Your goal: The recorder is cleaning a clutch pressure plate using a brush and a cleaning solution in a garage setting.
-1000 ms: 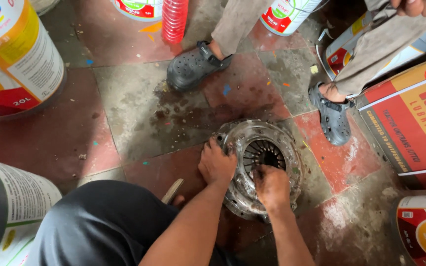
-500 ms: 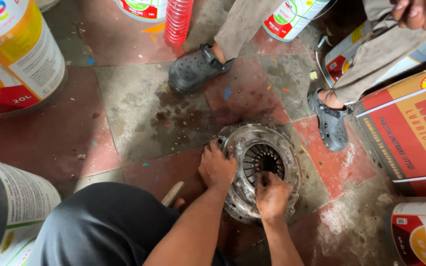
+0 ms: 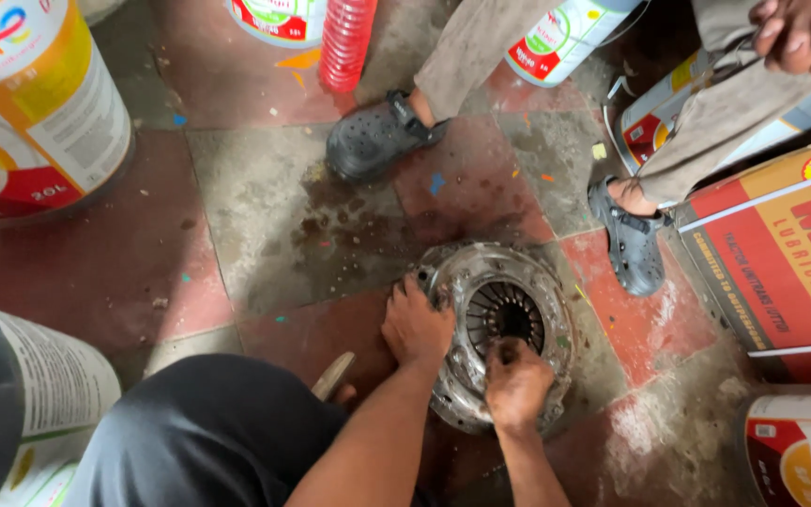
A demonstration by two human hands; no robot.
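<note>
Sliding inward since earlier, my right hand (image 3: 516, 383) is clenching at six o'clock on the heavy, rigid, greasy clutch plate (image 3: 497, 330) lying on the floor tiles (image 3: 265, 235), while my left hand (image 3: 417, 327) is gripping its nine o'clock rim, the surest hold.

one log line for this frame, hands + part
left hand: on rim of round metal clutch plate | right hand: fist at its centre | plate: flat on tiled floor

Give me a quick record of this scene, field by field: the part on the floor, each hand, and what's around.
part: round metal clutch pressure plate, lying flat on the tiled floor
left hand: left hand grips the plate's left rim
right hand: right hand closed in a fist over the plate's near side; anything held is hidden
bystander: person's feet in dark clogs beyond the plate
surroundings: lubricant pails, red bottle, red-yellow carton
</note>
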